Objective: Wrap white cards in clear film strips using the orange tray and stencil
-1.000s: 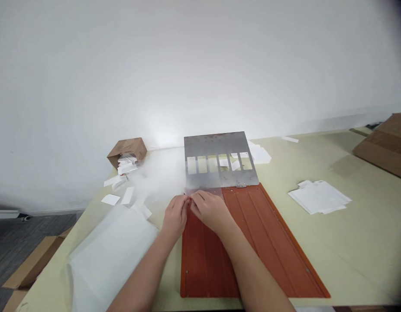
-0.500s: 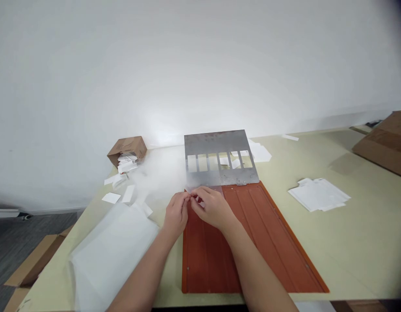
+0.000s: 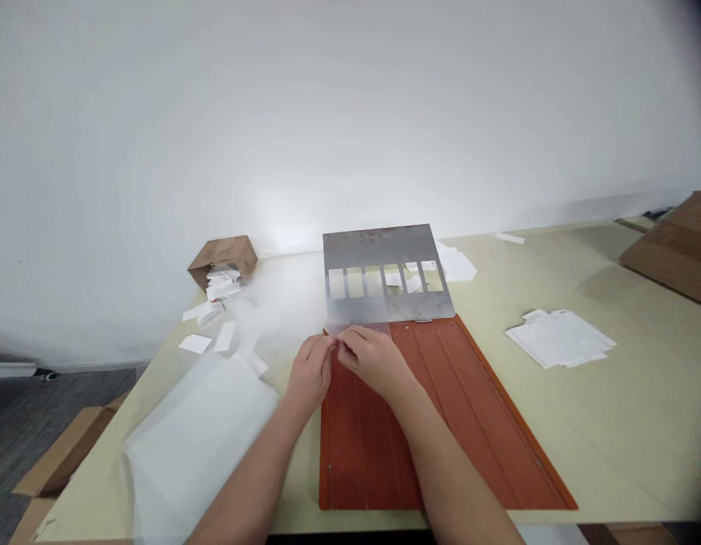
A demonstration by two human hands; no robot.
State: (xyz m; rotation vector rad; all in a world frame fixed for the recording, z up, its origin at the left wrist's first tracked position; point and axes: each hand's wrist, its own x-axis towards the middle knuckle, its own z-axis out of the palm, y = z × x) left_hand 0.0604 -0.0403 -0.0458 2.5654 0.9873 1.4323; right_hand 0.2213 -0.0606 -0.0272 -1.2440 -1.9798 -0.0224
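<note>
My left hand [image 3: 309,372] and my right hand [image 3: 373,359] meet fingertip to fingertip over the far left corner of a red-brown grooved board [image 3: 435,401]. Both pinch a thin clear film piece [image 3: 359,330] that is hard to make out. Just beyond the fingers a grey metal plate with several rectangular slots [image 3: 384,272] stands hinged up from the board's far edge.
A translucent white bag stack [image 3: 191,431] lies to the left. A small open cardboard box [image 3: 222,261] spills white slips at the far left. White paper sheets [image 3: 560,338] lie to the right, brown cartons [image 3: 677,246] at the far right. The pale table [image 3: 612,424] ends at a white wall.
The hands stay pinched together at the same corner; fingers shifted only slightly. The view drifted a little.
</note>
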